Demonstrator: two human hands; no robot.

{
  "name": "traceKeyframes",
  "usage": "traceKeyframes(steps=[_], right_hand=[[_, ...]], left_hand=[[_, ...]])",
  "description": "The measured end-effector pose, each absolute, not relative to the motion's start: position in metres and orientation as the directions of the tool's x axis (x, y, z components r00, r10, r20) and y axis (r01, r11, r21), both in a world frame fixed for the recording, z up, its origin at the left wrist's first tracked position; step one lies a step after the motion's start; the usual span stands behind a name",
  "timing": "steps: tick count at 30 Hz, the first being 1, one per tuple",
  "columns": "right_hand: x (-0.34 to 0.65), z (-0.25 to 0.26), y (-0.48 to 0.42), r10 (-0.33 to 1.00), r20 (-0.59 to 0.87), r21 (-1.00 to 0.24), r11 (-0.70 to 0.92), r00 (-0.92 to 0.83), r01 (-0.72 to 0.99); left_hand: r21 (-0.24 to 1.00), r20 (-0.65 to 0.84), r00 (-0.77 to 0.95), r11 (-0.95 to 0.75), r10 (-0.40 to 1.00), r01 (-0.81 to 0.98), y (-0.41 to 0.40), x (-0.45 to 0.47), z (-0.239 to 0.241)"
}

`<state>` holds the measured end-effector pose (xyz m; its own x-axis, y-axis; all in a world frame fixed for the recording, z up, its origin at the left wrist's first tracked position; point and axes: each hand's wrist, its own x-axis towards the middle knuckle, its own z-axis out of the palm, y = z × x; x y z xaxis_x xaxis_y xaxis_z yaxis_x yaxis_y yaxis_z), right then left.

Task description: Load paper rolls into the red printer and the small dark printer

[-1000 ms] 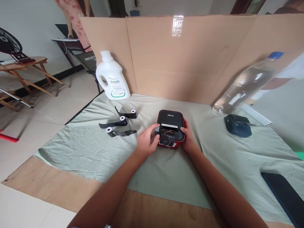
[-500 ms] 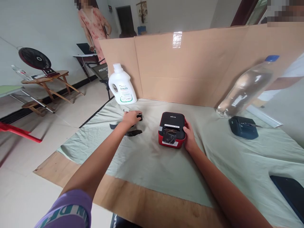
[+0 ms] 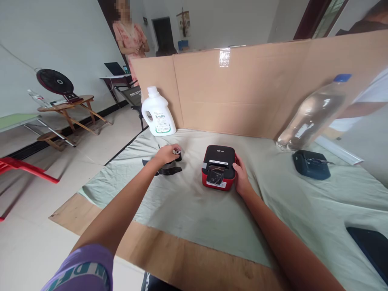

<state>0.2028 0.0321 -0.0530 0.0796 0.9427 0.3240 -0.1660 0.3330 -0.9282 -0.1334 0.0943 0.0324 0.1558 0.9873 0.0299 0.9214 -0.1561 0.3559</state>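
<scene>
My left hand (image 3: pixel 166 154) is closed around a small black roll (image 3: pixel 178 156) with a pale ring at its upper end. Under and beside that hand, dark strips (image 3: pixel 170 170) lie on the cloth, partly hidden by my wrist. To the right stands a black-topped red label printer (image 3: pixel 217 161), with a dark glossy strip (image 3: pixel 215 175) hanging from its front slot. My right hand (image 3: pixel 241 176) grips the printer's right side. Its thumb shows at the edge, while most fingers are hidden behind the casing.
A white detergent jug (image 3: pixel 158 113) stands at the back left, before a cardboard screen (image 3: pixel 230 93). On the right are a large clear bottle (image 3: pixel 315 113), a dark blue device (image 3: pixel 311 165) and a phone (image 3: pixel 370 246). Beyond the screen stands a person in a floral dress (image 3: pixel 133 40).
The view has shifted slightly. More of the black roll and its ringed end shows at my left fingertips. My right hand stays on the printer. The person behind has brought their hands together.
</scene>
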Motion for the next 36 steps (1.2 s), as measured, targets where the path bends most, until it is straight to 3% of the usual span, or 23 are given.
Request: traceKeyframes(steps=[4, 10, 12, 14, 18, 22, 25, 30, 33, 36], right_hand=[[0.202, -0.050, 0.031, 0.948, 0.304, -0.924, 0.317, 0.092, -0.212], [0.199, -0.046, 0.030, 0.956, 0.259, -0.926, 0.287, 0.139, -0.247], [0.200, -0.044, 0.026, 0.956, 0.237, -0.938, 0.271, 0.171, -0.217], [0.204, -0.042, 0.017, 0.958, 0.248, -0.946, 0.272, 0.146, -0.178], [0.218, -0.039, -0.009, 0.955, 0.286, -0.956, 0.290, -0.075, 0.043], [0.219, -0.035, -0.026, 0.927, 0.339, -0.830, 0.375, -0.159, 0.413], [0.202, -0.023, -0.020, 0.895, 0.421, -0.739, 0.433, -0.149, 0.515], [0.146, 0.036, 0.023, 0.832, 0.525, -0.672, 0.534, -0.178, 0.512], [0.092, 0.076, 0.059, 0.778, 0.572, -0.667, 0.626, -0.261, 0.404], [0.026, 0.095, 0.093, 0.723, 0.606, -0.662, 0.689, -0.332, 0.294]], left_hand=[[0.440, 0.013, 0.312, -0.285, 0.950, 0.851, 0.073, -0.144, 0.031], [0.351, 0.194, 0.357, -0.404, 0.914, 0.845, 0.048, -0.136, 0.041], [0.456, 0.271, 0.280, -0.379, 0.921, 0.805, 0.041, -0.120, 0.044], [0.639, 0.273, 0.191, -0.326, 0.943, 0.697, 0.034, -0.095, 0.041], [0.921, 0.102, 0.199, -0.168, 0.975, 0.352, 0.027, -0.037, 0.018], [0.985, 0.062, 0.301, -0.108, 0.952, 0.138, 0.030, -0.005, -0.002], [0.990, 0.059, 0.289, -0.093, 0.955, 0.106, 0.039, -0.009, 0.001], [0.994, 0.100, 0.148, -0.107, 0.984, 0.038, 0.068, -0.053, 0.050], [0.989, 0.149, 0.029, -0.149, 0.988, -0.019, 0.090, -0.100, 0.088], [0.989, 0.143, -0.130, -0.139, 0.981, 0.039, 0.107, -0.159, 0.114]])
